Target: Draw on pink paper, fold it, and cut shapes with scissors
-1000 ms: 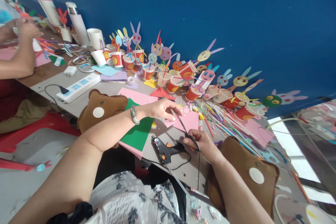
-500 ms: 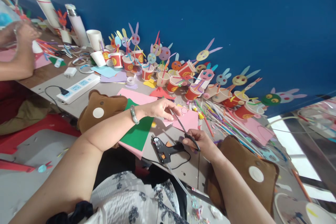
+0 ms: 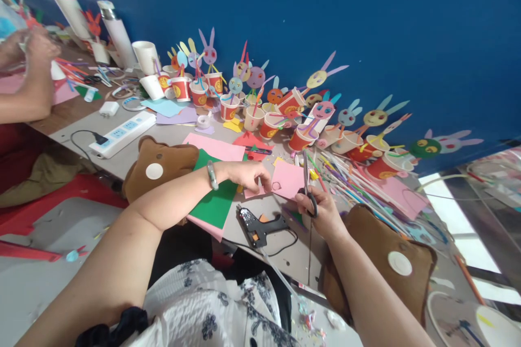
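My right hand (image 3: 321, 209) holds a pair of scissors (image 3: 306, 173) by the dark handles, its blades pointing up and away from me. To its left, my left hand (image 3: 246, 174) wears a bangle, with fingers bent down and gripping a piece of pink paper (image 3: 251, 193), partly hidden beneath them. Beside those fingertips lies a larger pink sheet (image 3: 290, 173) with a small circle drawn on it. Nearer to me, a black glue gun (image 3: 260, 226) rests on the table. Green paper (image 3: 217, 200) lies under my left wrist.
Red and white paper cups (image 3: 301, 137) with paper rabbit figures line the blue wall. Colourful pipe cleaners (image 3: 358, 184) lie at right. Brown bear-shaped cushions (image 3: 163, 168) flank me, and a power strip (image 3: 122, 134) sits at left. Another person's hands (image 3: 40, 46) work at far left.
The scissors have moved right and turned upright, away from the paper near my left fingers. My left hand has shifted slightly left and down, uncovering the circle on the pink sheet.
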Tool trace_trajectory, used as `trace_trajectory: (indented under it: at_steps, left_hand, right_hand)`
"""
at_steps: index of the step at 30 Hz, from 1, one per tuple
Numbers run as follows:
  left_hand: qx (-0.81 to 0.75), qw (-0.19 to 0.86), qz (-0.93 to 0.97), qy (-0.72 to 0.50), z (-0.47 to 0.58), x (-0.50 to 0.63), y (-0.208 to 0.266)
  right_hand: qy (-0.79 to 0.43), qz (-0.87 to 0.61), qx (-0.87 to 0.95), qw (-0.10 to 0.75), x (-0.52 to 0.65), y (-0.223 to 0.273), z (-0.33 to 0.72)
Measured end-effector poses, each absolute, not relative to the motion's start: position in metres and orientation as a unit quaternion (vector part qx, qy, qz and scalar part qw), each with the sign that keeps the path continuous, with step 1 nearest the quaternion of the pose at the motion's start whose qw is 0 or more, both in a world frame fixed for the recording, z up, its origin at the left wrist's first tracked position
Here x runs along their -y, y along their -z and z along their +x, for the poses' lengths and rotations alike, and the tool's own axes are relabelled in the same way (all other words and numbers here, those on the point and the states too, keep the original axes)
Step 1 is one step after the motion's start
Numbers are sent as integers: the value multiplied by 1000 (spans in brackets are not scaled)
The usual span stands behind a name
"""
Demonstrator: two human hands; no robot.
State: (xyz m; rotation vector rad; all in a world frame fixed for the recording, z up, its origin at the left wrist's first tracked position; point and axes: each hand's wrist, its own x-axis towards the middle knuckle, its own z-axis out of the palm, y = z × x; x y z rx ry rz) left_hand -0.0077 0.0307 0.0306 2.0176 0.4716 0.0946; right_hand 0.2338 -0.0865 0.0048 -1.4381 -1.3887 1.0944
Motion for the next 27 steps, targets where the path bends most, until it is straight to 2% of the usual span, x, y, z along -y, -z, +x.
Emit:
trace_trajectory:
  at_steps: [7, 27]
  left_hand:
    - [-167, 427, 888, -20, -3, -19, -29]
    - [-158, 480, 860, 76, -7, -19, -38]
  right_hand:
    - [-429, -574, 558, 418, 87, -3, 234]
    - [-430, -578, 554, 417, 85, 5, 239]
